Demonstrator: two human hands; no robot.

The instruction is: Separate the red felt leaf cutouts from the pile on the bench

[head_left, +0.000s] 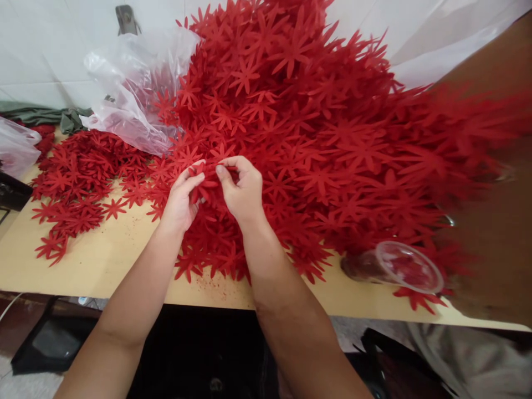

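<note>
Both my hands meet over the front of a big heap of red flower-shaped cutouts. Between the thumb and fingers of my left hand is a red flower cutout with narrow petals. My right hand pinches the right side of the same cutout, thumb against forefinger. The fingers partly cover it, and I cannot tell whether it is one layer or several. More loose cutouts lie right under and around both hands.
A smaller pile of red cutouts lies left on the pale tabletop. Behind it sits a clear plastic bag. A clear plastic cup lies on its side at the right front, near a brown board. Green cloth lies at the back left.
</note>
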